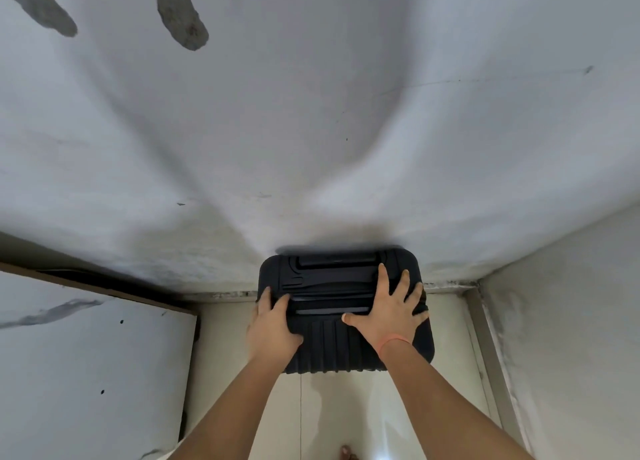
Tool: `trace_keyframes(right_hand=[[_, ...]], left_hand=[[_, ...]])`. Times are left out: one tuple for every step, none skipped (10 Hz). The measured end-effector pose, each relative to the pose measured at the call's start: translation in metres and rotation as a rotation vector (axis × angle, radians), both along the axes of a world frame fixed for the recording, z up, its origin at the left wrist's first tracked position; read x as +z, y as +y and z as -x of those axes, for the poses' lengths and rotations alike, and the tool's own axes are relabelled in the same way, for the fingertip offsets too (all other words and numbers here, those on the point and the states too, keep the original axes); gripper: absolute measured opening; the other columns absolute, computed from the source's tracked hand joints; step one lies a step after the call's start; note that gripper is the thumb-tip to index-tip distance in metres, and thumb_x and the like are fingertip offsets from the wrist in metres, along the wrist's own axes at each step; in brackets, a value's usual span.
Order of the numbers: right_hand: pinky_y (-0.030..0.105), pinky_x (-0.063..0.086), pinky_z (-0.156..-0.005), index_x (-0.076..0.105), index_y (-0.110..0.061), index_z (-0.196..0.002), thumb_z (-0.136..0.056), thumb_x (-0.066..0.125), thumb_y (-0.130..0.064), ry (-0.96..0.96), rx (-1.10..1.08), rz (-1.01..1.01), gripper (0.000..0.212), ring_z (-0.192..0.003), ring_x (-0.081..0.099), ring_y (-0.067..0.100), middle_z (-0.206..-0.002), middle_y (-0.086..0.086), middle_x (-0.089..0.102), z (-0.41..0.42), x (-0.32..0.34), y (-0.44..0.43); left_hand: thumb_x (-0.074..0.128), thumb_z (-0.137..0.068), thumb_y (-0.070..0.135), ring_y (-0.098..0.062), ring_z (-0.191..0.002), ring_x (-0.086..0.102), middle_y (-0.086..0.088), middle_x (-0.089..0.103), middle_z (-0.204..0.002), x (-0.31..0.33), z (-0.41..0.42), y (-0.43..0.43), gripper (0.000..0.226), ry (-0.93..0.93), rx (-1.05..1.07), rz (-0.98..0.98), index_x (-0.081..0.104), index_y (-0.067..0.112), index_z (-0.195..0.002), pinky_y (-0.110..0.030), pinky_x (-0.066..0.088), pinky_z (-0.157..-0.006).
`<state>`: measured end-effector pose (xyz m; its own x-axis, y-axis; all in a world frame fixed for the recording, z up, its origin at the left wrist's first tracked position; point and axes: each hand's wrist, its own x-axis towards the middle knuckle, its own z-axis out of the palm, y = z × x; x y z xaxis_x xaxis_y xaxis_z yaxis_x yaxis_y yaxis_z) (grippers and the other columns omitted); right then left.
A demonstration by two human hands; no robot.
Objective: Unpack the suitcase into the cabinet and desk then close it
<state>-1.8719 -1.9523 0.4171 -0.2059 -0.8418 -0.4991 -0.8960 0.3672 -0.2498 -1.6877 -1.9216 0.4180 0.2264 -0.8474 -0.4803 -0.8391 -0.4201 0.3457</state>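
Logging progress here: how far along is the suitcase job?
Done, apparently: the suitcase stands shut against the wall. In hand: the left hand grips its left edge, the right hand lies flat on top. Left: little, it seems; the unpacked things are out of view.

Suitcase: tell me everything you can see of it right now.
The suitcase is black and looks hard-shelled, with vertical ribs on its near face. It stands upright and looks shut, on the pale floor, close against the white wall. Its top shows a recessed pull handle and a flat carry handle. The left hand grips its top left edge; the right hand lies spread flat on top.
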Motion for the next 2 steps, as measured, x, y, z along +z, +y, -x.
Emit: trace_keyframes(right_hand=[[0.064, 0.015, -0.112, 0.003, -0.03, -0.151, -0.081, 0.067, -0.048, -0.003, -0.017, 0.083, 0.097, -0.145, 0.004, 0.036, -0.158, 0.011, 0.001, -0.006, 0.01, 0.009], [0.055, 0.025, -0.113, 0.012, -0.026, -0.15, -0.084, 0.065, -0.041, -0.14, -0.127, 0.146, 0.086, -0.143, 0.013, 0.033, -0.157, 0.012, 0.009, -0.012, 0.025, 0.016]], left_hand=[[0.065, -0.087, 0.027, -0.019, -0.133, 0.038, 0.002, 0.035, -0.149, 0.018, 0.02, 0.009, 0.053, 0.093, 0.007, 0.209, 0.049, 0.022, -0.137, -0.034, 0.04, -0.105], [0.058, -0.092, 0.024, -0.016, -0.118, 0.051, 0.002, 0.053, -0.129, 0.036, 0.03, 0.017, 0.034, 0.118, 0.042, 0.411, 0.059, 0.017, -0.125, -0.028, 0.042, -0.096]])
